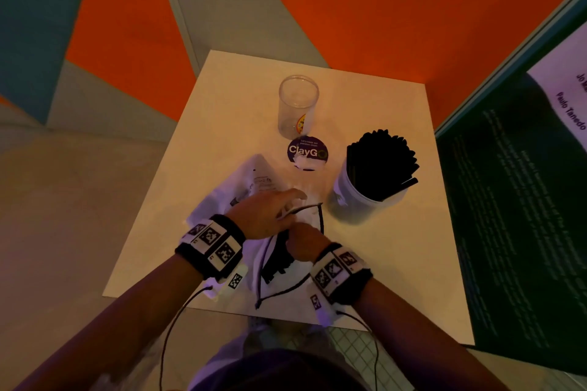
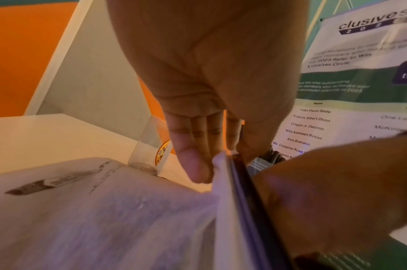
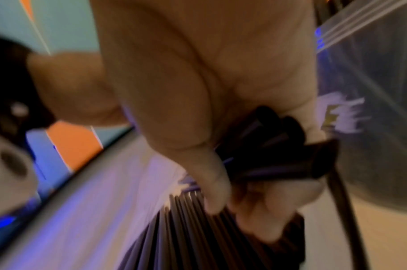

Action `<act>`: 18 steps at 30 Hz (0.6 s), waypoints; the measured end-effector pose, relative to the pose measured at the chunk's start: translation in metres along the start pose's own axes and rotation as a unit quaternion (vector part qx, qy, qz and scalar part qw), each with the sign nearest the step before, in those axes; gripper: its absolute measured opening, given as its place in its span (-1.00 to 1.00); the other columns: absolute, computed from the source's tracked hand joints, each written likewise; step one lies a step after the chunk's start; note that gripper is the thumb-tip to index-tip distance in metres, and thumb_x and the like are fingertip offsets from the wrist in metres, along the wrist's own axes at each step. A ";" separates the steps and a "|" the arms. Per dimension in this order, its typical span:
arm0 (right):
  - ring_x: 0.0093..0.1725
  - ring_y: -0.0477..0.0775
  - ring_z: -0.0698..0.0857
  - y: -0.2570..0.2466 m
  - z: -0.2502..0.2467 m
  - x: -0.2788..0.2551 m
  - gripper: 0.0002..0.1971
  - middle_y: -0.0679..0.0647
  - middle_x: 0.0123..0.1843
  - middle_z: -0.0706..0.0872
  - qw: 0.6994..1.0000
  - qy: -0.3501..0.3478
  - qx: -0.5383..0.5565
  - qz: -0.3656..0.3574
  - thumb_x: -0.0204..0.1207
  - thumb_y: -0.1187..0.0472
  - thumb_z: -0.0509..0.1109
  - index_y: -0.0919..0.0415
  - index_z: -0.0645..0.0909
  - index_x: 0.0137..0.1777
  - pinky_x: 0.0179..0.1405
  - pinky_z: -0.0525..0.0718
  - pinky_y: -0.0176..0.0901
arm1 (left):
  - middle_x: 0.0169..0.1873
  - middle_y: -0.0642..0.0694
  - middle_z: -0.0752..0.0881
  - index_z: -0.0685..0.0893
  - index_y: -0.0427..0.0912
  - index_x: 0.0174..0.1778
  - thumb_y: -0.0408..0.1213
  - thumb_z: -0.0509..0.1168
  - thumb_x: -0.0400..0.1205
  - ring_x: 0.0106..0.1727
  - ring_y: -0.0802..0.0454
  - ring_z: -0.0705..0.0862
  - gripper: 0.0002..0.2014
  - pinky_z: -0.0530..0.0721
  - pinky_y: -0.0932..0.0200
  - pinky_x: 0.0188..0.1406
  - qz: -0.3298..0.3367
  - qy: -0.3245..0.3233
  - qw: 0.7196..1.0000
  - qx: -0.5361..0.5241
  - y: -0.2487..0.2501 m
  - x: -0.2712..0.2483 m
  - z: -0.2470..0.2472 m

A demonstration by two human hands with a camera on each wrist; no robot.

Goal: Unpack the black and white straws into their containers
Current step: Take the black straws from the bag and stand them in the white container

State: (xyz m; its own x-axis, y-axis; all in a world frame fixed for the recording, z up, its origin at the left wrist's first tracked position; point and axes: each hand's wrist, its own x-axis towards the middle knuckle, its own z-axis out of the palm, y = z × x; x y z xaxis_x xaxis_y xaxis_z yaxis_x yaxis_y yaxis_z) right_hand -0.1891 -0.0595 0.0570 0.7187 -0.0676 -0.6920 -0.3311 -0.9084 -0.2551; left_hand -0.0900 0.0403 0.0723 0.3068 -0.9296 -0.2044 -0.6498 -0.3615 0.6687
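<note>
Head view: white tub (image 1: 355, 197) w/ black straws (image 1: 381, 165), clear cup (image 1: 297, 108) empty; right hand (image 1: 303, 243) grips bundle (image 1: 279, 259).

bag (image 1: 254, 197) nearest | cup (image 1: 298, 105) behind | tub (image 1: 355, 197) right (holding straws (image 1: 381, 162))

Head view looks steeply down on the table (image 1: 397, 232) — both wrist views sit close, sharing the bag (image 2: 105, 219).

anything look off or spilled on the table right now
Nothing spilled. The black straws in the white tub fan out unevenly, some leaning over its rim. The clear plastic cup is empty. The right hand grips a bundle of black straws in the white bag.
</note>
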 end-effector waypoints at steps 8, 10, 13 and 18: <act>-0.23 0.11 0.48 0.072 -0.054 -0.087 -0.84 0.09 -0.24 0.51 0.997 -0.034 -0.064 -0.004 0.64 0.24 0.22 0.26 0.50 -0.18 -0.37 0.35 -0.15 | 0.36 -0.06 0.51 0.31 -0.07 0.55 0.30 0.28 0.52 0.32 0.00 0.45 -0.23 0.45 0.10 0.29 0.134 0.007 0.986 0.095 0.043 0.026 0.029; -0.15 0.17 0.58 0.083 -0.069 -0.109 -0.86 0.15 -0.12 0.59 0.996 -0.021 -0.081 -0.016 0.61 0.21 0.28 0.29 0.56 0.02 -0.39 0.37 -0.15 | 0.37 -0.06 0.54 0.21 -0.01 0.58 0.28 0.35 0.47 0.29 0.00 0.50 -0.16 0.43 0.19 0.16 0.109 -0.045 0.990 0.076 0.061 0.037 0.043; -0.22 0.11 0.62 0.097 -0.086 -0.134 -0.81 0.14 -0.16 0.65 0.998 -0.008 -0.037 -0.043 0.58 0.15 0.35 0.26 0.60 0.09 -0.32 0.42 -0.12 | 0.08 -0.10 0.73 0.32 0.03 0.50 0.07 0.35 0.58 0.01 -0.07 0.69 -0.40 0.41 0.24 -0.19 0.082 -0.031 0.995 0.057 0.077 0.054 0.055; -0.31 -0.09 0.59 0.131 -0.105 -0.157 -0.69 0.10 -0.13 0.69 0.937 0.206 0.265 -0.096 0.58 -0.03 0.36 0.21 0.66 0.09 -0.25 0.50 -0.18 | -0.23 -0.17 0.73 0.63 -0.04 0.26 -0.23 0.29 0.64 -0.31 -0.04 0.65 -0.73 0.46 0.29 -0.38 0.041 0.023 0.999 -0.005 0.083 0.073 0.050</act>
State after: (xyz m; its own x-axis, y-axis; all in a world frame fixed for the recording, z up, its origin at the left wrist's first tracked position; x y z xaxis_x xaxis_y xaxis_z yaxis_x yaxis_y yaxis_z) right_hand -0.2811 -0.2111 0.2037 0.9352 -0.1762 -0.3073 -0.3499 -0.5947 -0.7238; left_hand -0.1558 -0.0607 0.0772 0.2842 -0.9517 -0.1159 -0.6672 -0.2832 0.6890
